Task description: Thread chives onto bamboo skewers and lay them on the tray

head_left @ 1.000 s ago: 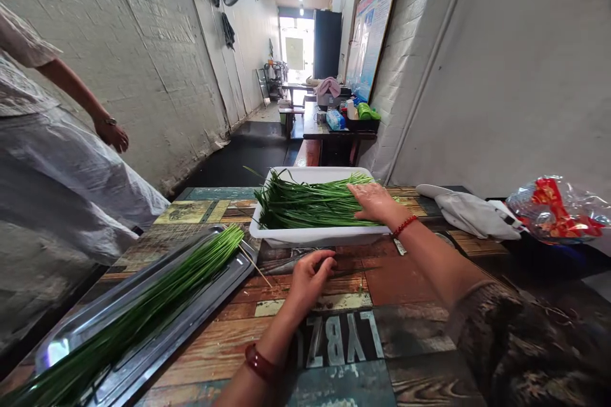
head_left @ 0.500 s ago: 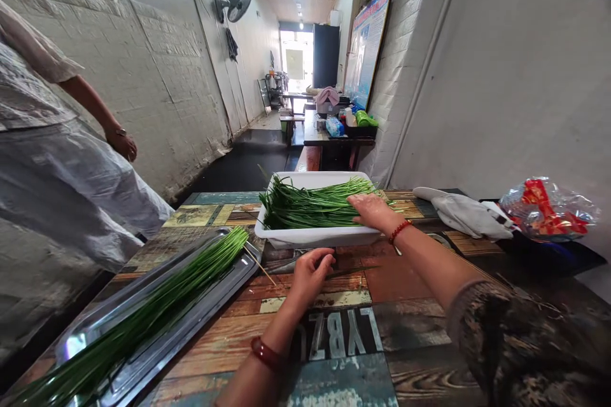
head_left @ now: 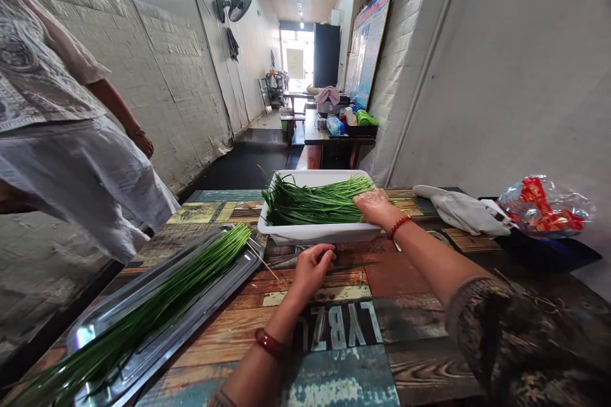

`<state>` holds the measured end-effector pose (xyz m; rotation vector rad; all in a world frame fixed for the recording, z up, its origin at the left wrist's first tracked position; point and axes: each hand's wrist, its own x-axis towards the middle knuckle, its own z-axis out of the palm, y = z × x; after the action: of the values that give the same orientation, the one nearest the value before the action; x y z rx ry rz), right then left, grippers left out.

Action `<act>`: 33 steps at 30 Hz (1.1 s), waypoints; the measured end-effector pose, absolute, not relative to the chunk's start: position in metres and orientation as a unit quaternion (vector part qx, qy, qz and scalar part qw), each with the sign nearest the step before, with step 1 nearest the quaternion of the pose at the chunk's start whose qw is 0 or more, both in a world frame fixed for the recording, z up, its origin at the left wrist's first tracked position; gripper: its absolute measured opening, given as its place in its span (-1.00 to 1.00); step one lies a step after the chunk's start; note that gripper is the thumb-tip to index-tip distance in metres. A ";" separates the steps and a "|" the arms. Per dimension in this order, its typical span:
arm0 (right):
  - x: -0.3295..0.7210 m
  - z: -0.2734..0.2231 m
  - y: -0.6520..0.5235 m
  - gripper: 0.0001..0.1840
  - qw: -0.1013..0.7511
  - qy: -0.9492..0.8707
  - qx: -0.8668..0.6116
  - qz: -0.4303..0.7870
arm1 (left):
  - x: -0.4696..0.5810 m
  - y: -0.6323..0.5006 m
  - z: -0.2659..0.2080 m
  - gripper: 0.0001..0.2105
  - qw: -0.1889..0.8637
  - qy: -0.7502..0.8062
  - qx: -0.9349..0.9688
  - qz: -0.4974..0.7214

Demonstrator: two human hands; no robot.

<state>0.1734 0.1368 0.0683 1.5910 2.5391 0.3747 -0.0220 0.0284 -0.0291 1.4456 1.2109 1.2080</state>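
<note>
Long green garlic chives (head_left: 315,201) lie in a white plastic tub (head_left: 324,233) on the table in front of me. My right hand (head_left: 375,206) is over the tub's right end, its fingers curled down around the pale stem ends; the fingertips are partly hidden. In front of the tub my left hand (head_left: 312,267) hovers low at the tabletop, fingers loosely bent, thumb slightly apart, with nothing seen in it. A thin leaf (head_left: 356,265) is beside it. To the left, a metal tray (head_left: 205,296) bears another bundle of chives (head_left: 176,296).
A thin stick (head_left: 262,261) leans across the tray's edge. On the right are a whitish cloth or glove (head_left: 465,213) and a clear bag with red contents (head_left: 544,203). Another person (head_left: 95,152) stands at the left, beside the table (head_left: 286,350).
The fingers of my right hand have curled down onto the stem ends. My left hand has hardly moved. The other person has shifted a little to the right.
</note>
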 end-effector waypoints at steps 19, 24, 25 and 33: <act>0.208 0.095 0.098 -0.56 -0.255 0.799 0.514 0.181 | -0.025 0.032 -0.030 -0.67 0.413 0.500 0.613 0.452; 0.202 0.040 0.041 -0.45 -0.236 0.834 0.485 0.118 | -0.024 0.014 -0.006 -0.65 0.383 0.432 0.754 0.312; 0.198 0.026 0.029 -0.44 -0.204 0.849 0.478 0.089 | -0.023 0.009 -0.001 -0.61 0.406 0.379 0.790 0.260; 0.195 -0.019 0.000 -0.26 -0.109 0.883 0.451 -0.067 | -0.014 -0.008 0.008 -0.43 0.537 0.197 0.813 0.109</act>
<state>0.1948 -0.0005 -0.0193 1.5249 2.9863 -0.2258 -0.0140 -0.0076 0.0080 1.9341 0.4699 0.2588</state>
